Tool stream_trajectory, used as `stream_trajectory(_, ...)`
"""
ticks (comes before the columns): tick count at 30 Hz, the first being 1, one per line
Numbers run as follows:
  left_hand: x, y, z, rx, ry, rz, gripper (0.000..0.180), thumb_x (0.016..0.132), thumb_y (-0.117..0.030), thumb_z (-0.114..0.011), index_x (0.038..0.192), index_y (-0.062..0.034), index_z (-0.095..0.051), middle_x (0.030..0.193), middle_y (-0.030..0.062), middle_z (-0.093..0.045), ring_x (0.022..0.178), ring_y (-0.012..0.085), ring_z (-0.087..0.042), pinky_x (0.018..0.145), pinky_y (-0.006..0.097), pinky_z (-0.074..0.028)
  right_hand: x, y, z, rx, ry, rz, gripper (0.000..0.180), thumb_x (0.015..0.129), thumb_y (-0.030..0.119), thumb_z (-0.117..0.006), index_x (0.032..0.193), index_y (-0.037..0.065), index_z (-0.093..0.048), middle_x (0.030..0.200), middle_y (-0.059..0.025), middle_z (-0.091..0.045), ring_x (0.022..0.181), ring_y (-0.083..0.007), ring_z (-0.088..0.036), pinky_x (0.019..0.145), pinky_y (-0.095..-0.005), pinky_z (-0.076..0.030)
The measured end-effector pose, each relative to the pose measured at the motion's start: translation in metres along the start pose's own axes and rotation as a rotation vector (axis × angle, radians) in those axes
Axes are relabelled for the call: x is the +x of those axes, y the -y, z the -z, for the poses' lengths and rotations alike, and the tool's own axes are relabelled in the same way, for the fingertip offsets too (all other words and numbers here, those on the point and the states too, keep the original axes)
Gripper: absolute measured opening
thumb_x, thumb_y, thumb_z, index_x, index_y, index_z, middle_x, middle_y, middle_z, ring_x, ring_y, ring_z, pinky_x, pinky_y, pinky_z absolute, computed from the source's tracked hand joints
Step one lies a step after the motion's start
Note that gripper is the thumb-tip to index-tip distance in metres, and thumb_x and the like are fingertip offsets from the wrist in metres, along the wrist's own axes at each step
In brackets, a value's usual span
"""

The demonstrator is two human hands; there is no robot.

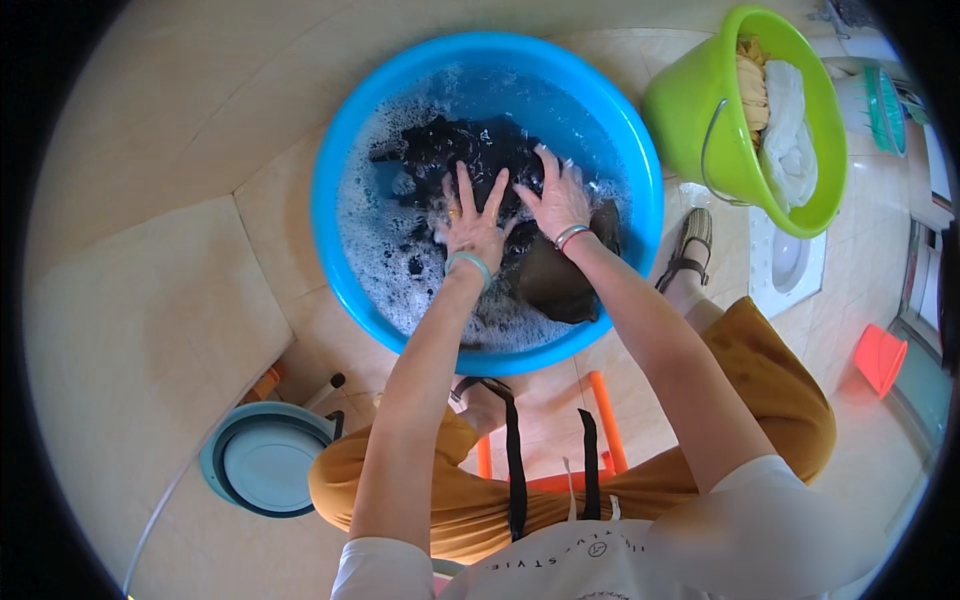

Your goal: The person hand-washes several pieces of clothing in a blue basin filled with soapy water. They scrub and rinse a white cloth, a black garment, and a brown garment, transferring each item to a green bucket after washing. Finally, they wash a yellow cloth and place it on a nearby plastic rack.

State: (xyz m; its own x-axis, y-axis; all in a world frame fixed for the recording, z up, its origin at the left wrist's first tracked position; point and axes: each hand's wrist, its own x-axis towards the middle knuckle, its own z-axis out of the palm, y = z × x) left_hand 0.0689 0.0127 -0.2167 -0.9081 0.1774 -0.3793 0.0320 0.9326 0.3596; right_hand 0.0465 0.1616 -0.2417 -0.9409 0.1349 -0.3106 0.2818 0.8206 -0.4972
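A big blue basin holds soapy water and a dark wet garment. My left hand presses flat on the dark garment with its fingers spread; a pale green bangle sits on that wrist. My right hand lies beside it, fingers also spread on the cloth, with thin bracelets on the wrist. Part of the garment bulges out of the foam under my right forearm. Neither hand closes around the cloth.
A lime green bucket with pale cloths stands at the upper right. A grey-blue collapsible tub sits on the tiled floor at lower left. A squat toilet and an orange scoop are at the right. An orange stool is under me.
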Motion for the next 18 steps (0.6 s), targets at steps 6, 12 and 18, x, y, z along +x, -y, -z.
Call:
stream_trajectory(6,0.026,-0.022,0.008,0.471,0.273,0.118,0.078,0.089,-0.016,-0.057,0.151,-0.0340,-0.013,0.155,0.0188,-0.013,0.141,0.0387,-0.022,0.114,0.045,-0.024,0.029,-0.015,-0.019,-0.026,0.043,-0.100,0.067,0.077,0.037,-0.074,0.132,0.012,-0.045,0.128,-0.0182,-0.050,0.121,-0.0363,-0.047,0.097,-0.0542,-0.037)
stream_trajectory(12,0.030,-0.016,0.027,0.055,0.359,0.078,0.080,0.082,-0.025,-0.065,0.150,-0.0232,-0.023,0.150,0.0213,-0.029,0.139,0.0416,-0.025,0.115,0.045,-0.019,0.034,-0.023,-0.020,0.190,-0.076,-0.008,0.048,0.075,0.025,-0.074,0.117,0.010,-0.054,0.117,-0.0153,-0.055,0.110,-0.0355,-0.051,0.093,-0.0449,-0.042)
stream_trajectory(18,-0.011,-0.024,0.032,-1.824,-0.019,0.350,0.066,0.095,-0.057,-0.042,0.148,-0.0200,-0.029,0.148,0.0048,-0.037,0.134,0.0230,-0.036,0.110,0.041,-0.028,-0.009,0.035,0.058,0.665,-0.370,0.340,0.038,0.063,0.005,-0.081,0.092,0.010,-0.056,0.109,-0.0065,-0.061,0.106,-0.0271,-0.055,0.093,-0.0368,-0.042)
